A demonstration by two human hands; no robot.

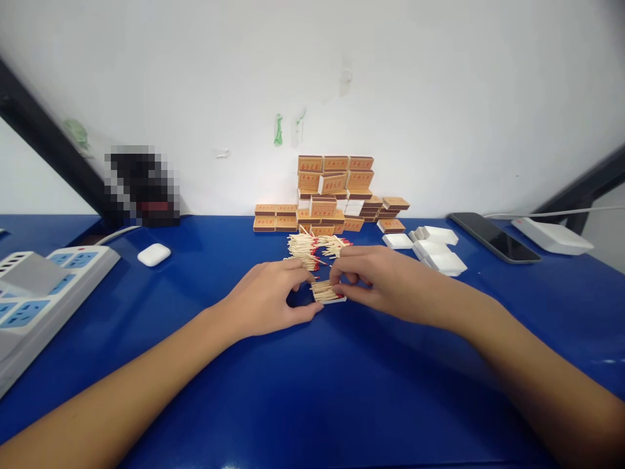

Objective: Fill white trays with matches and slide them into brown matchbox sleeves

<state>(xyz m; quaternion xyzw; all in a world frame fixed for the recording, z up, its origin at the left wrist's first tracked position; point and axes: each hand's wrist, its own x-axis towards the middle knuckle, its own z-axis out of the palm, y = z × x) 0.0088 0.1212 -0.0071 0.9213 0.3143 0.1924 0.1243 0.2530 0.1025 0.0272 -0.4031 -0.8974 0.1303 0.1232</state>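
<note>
A small white matchbox tray (328,301) lies on the blue table, filled with red-headed matches (322,290). My left hand (268,296) grips the tray at its left end, thumb at the near corner and fingers at the far side. At the right end, the fingers of my right hand (374,280) are pinched together over the match heads; their tips partly hide what they hold. Just beyond the tray are two loose piles of matches, the left pile (303,249) larger and the right pile (333,245) partly behind my right hand.
Stacked orange matchboxes (322,207) stand against the white wall. Several white trays (439,254) lie right of my right hand, near a dark phone (493,238) and a white box-shaped device (551,236). Leftward are a white earphone case (154,255) and a power strip (92,277).
</note>
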